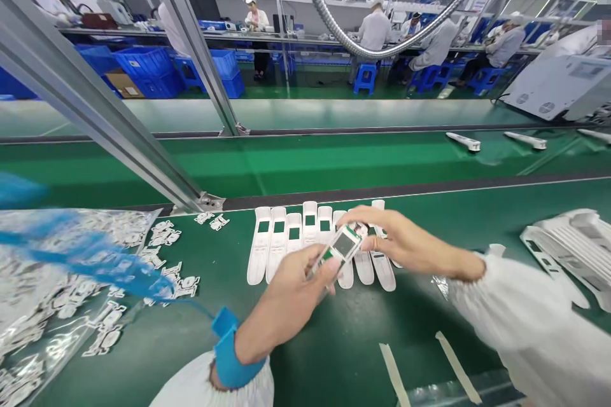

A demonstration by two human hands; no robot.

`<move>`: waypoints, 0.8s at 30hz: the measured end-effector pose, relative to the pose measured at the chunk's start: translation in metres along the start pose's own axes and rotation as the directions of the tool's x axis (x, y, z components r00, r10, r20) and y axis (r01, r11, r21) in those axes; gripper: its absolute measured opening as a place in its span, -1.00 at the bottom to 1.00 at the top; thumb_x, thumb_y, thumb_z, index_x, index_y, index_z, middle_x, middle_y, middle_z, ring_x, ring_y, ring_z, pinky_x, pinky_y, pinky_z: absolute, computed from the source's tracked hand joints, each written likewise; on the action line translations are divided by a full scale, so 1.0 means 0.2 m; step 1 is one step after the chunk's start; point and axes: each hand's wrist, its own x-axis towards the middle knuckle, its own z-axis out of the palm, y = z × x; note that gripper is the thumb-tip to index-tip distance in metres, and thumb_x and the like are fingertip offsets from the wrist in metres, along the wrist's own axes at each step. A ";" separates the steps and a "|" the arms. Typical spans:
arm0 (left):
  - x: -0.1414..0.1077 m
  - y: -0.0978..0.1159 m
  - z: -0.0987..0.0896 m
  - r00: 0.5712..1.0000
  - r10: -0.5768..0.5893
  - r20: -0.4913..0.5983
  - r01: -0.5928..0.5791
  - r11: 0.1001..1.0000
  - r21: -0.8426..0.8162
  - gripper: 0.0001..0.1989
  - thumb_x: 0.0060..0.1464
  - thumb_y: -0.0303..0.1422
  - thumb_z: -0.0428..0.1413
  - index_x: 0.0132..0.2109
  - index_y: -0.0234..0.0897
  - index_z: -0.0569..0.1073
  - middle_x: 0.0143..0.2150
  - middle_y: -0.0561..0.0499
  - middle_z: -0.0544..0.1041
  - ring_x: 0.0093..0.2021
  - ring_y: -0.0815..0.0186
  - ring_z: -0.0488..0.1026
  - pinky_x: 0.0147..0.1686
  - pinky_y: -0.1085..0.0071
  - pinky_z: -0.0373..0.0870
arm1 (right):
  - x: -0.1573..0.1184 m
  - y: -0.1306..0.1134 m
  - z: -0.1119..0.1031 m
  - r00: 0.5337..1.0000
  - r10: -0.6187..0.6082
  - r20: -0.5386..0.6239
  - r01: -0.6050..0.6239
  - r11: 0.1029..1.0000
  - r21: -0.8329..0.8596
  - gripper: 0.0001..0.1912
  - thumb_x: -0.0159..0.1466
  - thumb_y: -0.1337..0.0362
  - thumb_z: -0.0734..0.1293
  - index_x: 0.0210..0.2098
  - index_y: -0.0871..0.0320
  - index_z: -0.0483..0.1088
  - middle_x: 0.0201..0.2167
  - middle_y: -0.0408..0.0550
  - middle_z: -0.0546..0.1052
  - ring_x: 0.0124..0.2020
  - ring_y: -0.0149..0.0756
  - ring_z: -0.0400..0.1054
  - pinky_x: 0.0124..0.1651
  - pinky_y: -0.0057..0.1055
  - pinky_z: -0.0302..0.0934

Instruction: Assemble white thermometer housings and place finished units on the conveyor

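My left hand (298, 283), with a blue strap (231, 350) round its wrist, is closed on a small circuit board with a grey screen (344, 243), held tilted above the bench. My right hand (389, 235) grips the board's upper end, its fingertips partly hiding that end. Beneath and behind both hands stands a row of several white plastic housings (259, 254), each with a rectangular window; my hands cover some of them.
Small white plastic parts (181, 280) lie loose and in a clear bag (81, 222) on the left. More white housings (568, 254) are stacked at right. Metal posts (191, 32) rise in front of a green conveyor (310, 159) carrying white pieces (463, 141). Several people work beyond.
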 end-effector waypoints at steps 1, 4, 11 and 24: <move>-0.02 0.00 0.03 0.991 -0.050 0.124 0.058 0.996 -0.065 -0.55 0.27 0.03 -0.12 -0.11 -0.21 0.45 -0.33 0.01 0.50 -0.36 0.33 0.41 -0.38 0.44 0.33 | -0.08 0.03 0.06 0.997 0.036 -0.073 -0.037 0.999 -0.006 -0.65 0.39 0.18 0.27 0.15 -0.01 0.36 0.14 -0.12 0.45 0.17 -0.27 0.30 0.23 -0.28 0.16; -0.08 -0.02 0.14 0.993 -0.081 0.087 0.082 0.997 -0.006 -0.57 0.28 0.02 -0.13 -0.16 -0.20 0.42 -0.32 0.03 0.47 -0.37 0.35 0.36 -0.39 0.46 0.27 | -0.25 0.11 0.24 0.946 0.079 -0.315 -0.117 0.987 -0.106 -0.67 0.39 0.17 0.28 0.13 -0.06 0.39 0.19 -0.11 0.43 0.22 -0.25 0.27 0.25 -0.23 0.14; -0.13 -0.05 0.29 0.989 0.047 -0.143 0.047 0.806 0.590 -0.65 0.35 -0.21 -0.18 0.02 -0.12 0.45 0.02 -0.05 0.51 -0.10 0.14 0.43 -0.19 0.30 0.27 | -0.36 0.14 0.42 0.765 -0.269 -0.585 -0.195 0.769 -0.608 -0.86 0.31 0.36 0.38 -0.17 0.00 0.48 -0.18 -0.22 0.61 -0.14 -0.28 0.41 0.07 -0.14 0.06; -0.07 -0.04 0.13 0.911 -0.393 -0.126 0.226 0.729 -0.646 -0.59 0.15 -0.01 0.11 -0.05 -0.23 0.42 -0.30 0.02 0.42 -0.40 0.43 0.29 -0.42 0.49 0.25 | -0.58 0.34 0.17 0.671 0.390 -0.631 -0.662 0.698 -0.272 -0.80 0.32 0.19 0.21 -0.40 0.10 0.35 -0.45 -0.13 0.47 -0.34 -0.22 0.31 -0.25 -0.28 0.09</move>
